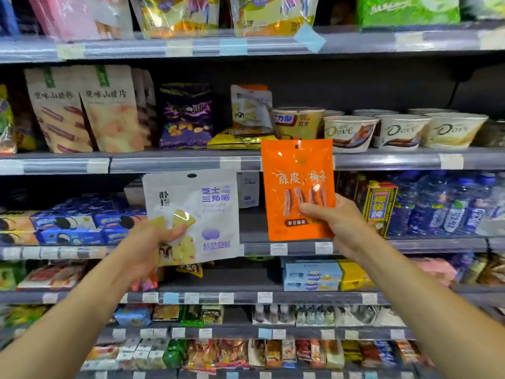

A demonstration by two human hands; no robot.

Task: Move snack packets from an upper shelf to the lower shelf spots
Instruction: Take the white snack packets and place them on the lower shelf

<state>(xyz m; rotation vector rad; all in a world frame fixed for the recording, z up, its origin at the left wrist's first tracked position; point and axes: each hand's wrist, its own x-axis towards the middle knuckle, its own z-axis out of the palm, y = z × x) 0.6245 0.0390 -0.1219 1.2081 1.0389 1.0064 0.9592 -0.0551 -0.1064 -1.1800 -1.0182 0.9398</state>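
Before the lower shelf (254,236), left hand (147,242) fingers gripping white cheese packet (196,203), right hand (336,220) fingers pinching orange packet (297,170)

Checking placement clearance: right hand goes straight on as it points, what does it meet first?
The way looks free: the right hand and its orange packet face a dark shelf gap between the shelved white packets and the yellow tin. Depth unclear; likely the shelf's back.

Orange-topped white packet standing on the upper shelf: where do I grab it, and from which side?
Pinch the packet by its orange top edge, fingers coming from the front and above. It stands upright with that edge free; the gold tub crowds its right side and the flat yellow packet covers its foot.
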